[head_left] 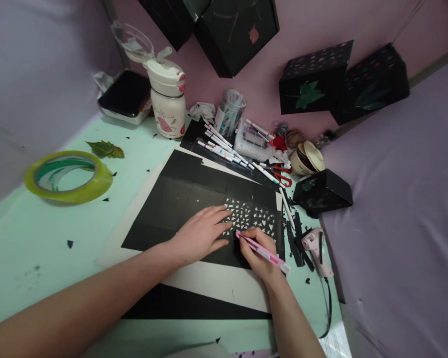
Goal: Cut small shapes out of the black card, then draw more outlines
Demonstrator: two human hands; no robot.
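My right hand [259,251] grips a pink craft knife [264,252] like a pen, its tip down on the black paper [171,214]. The blade itself is too small to make out. Small triangles, stars and hearts [246,216] show white in the right part of this sheet. Flat on the paper, just left of those shapes, lies my left hand [203,233] with its fingers spread. Under the black paper is a larger white sheet [224,283], and more black paper [179,304] shows below that.
Behind the paper lie several white markers [227,149], a plastic box [254,141] and red-handled scissors [282,175]. A pink glue gun [318,251] and black scraps are at the right. Yellow-green tape [104,181], a leaf [104,149] and a bottle [168,107] stand left. Black boxes [313,82] hang behind.
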